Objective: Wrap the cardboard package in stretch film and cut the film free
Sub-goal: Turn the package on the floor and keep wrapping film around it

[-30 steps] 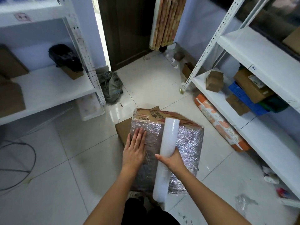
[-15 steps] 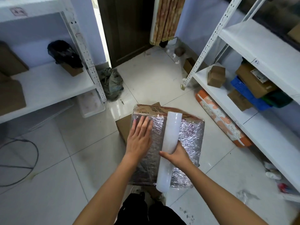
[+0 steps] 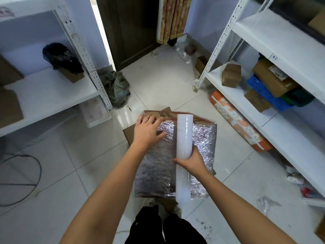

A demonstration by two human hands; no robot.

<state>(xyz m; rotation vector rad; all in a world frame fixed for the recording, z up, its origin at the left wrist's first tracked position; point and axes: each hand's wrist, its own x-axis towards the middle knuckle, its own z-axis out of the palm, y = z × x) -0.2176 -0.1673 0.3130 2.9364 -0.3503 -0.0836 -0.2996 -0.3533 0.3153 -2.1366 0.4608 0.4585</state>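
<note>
right hand [image 3: 192, 162] grips film roll [image 3: 183, 155], axis lengthwise over package [image 3: 202, 138] | left hand [image 3: 147, 131] flat, nearer far edge

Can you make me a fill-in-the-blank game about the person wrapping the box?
1. The right hand grips the white ____ of stretch film.
2. The left hand lies on the far left corner of the ____, which is partly covered in shiny film.
3. The roll lies across the ____ of the package.
4. The blue crate sits on the shelf to the person's ____.

Missing words: roll; package; top; right
</note>
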